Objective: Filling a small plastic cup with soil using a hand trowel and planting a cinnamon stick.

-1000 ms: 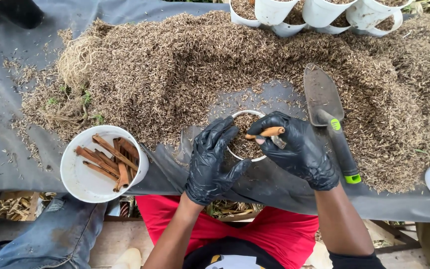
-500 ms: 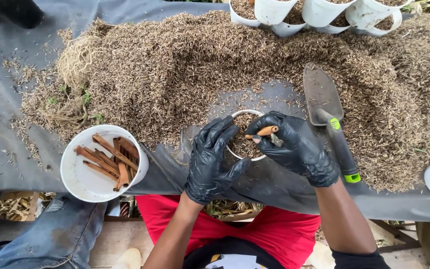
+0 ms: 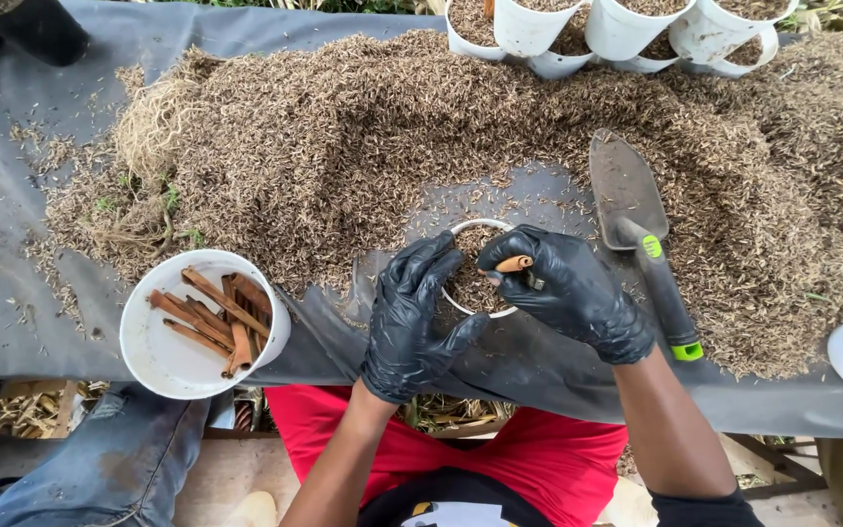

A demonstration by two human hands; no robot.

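gloves of black rubber cover both hands. the left hand [image 3: 410, 322] cups a small white pot [image 3: 477, 268] of husk mix near the table's front edge, steadying it, while the right hand [image 3: 568, 288] pinches a brown stick cutting [image 3: 513, 263] over it. more woody sticks lie in a white bucket [image 3: 148, 342] at the front left; a trowel [image 3: 636, 229] rests on loose, chaffy husks.

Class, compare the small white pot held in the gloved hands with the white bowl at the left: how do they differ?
The pot is smaller; the bowl is wider. The pot holds brown husk mix, the bowl brown sticks. The left hand grips the pot while the right hand holds a stick over it; the bowl sits untouched at the table edge. Both are white and round.
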